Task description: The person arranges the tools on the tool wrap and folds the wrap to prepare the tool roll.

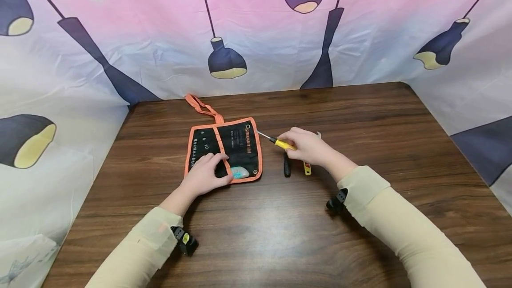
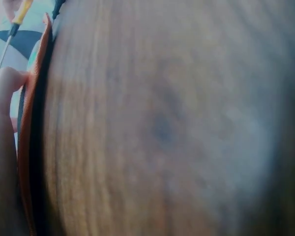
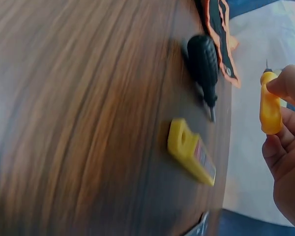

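Screwdriver (image 1: 285, 144) is pinched by the right hand (image 1: 310, 148), tip near the pouch (image 1: 240, 148). The left hand (image 1: 204, 174) touches the pouch; whether it pinches, I cannot tell.

Brown wood-grain table (image 1: 256, 234). Black pouch (image 1: 239, 143), orange-trimmed, left of centre, strap (image 1: 205, 110) toward upper left. Just right of centre: black-handled tool (image 1: 286, 167), yellow tool (image 1: 307, 169) beside it. Metal tool (image 3: 200, 227), bottom edge, right-wrist view, partly cut off.
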A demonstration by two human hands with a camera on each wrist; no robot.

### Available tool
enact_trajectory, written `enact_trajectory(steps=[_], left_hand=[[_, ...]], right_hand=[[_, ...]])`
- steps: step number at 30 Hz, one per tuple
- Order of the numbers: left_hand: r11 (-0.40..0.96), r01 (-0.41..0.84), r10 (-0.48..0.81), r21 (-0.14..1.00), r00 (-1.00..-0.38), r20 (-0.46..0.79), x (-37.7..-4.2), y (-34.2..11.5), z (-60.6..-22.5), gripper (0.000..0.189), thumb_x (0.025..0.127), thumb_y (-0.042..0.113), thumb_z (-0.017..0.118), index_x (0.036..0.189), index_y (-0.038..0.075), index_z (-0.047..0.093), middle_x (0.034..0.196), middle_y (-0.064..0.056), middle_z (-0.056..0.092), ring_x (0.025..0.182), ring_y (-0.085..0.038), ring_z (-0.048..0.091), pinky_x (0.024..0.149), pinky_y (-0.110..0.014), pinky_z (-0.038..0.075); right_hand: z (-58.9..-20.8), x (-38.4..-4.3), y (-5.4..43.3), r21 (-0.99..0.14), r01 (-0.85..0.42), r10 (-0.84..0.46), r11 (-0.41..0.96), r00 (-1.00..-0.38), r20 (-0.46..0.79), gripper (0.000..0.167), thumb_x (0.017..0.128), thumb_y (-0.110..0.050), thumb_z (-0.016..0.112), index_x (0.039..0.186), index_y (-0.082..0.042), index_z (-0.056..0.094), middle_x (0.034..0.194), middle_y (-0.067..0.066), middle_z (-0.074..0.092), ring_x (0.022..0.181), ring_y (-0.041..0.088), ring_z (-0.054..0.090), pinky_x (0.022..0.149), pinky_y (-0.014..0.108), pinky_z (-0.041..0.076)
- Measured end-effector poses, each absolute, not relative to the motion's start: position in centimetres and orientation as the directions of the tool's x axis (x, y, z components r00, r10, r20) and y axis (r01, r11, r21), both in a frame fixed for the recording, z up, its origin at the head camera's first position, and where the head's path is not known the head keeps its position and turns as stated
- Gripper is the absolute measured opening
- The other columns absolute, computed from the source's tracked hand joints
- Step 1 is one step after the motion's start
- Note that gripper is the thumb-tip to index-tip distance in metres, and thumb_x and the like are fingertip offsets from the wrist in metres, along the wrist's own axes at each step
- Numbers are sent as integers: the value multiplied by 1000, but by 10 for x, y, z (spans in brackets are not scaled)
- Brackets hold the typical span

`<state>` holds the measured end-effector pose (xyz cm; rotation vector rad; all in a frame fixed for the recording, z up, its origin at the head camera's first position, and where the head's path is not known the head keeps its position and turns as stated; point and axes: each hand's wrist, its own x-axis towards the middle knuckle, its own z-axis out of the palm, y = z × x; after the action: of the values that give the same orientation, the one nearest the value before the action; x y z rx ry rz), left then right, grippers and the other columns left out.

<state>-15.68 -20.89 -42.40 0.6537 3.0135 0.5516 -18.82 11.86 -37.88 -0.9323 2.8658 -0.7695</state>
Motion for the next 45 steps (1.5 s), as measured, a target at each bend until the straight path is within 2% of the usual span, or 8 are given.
enact_trajectory(steps=[7, 13, 27, 45], left_hand=[[850, 407, 408, 333, -910, 70, -157, -208, -426, 56, 78, 51, 64, 122, 17, 57, 98, -5, 54, 90, -22, 50, 83, -44, 41], [850, 408, 407, 333, -910, 79, -157, -209, -427, 56, 78, 50, 65, 122, 17, 57, 98, -5, 55, 90, -23, 50, 83, -45, 40], [848, 406, 404, 342, -911, 79, -155, -210, -425, 55, 78, 50, 65, 121, 17, 58, 99, -6, 56, 92, -23, 51, 84, -45, 41], [850, 409, 407, 332, -910, 78, -156, -209, -424, 54, 78, 49, 65, 120, 16, 58, 100, -6, 55, 93, -22, 50, 84, -44, 41]], right_hand=[[-380, -190, 102, -413, -616, -631, 671, -767, 118, 37, 86, -11, 60, 123, -9, 62, 96, 1, 55, 75, 14, 48, 70, 31, 43], [-385, -192, 92, -407, -645, -671, 647, -735, 97, 35, 86, -10, 59, 121, -10, 63, 93, 0, 54, 73, 13, 46, 69, 30, 41], [-385, -195, 73, -327, -719, -755, 613, -656, 26, 35, 86, -10, 60, 121, -12, 64, 99, 2, 56, 80, 15, 48, 74, 33, 42], [-390, -205, 53, -328, -700, -749, 635, -662, -38, 33, 89, -13, 60, 121, -20, 64, 104, 3, 56, 89, 17, 50, 80, 35, 43]])
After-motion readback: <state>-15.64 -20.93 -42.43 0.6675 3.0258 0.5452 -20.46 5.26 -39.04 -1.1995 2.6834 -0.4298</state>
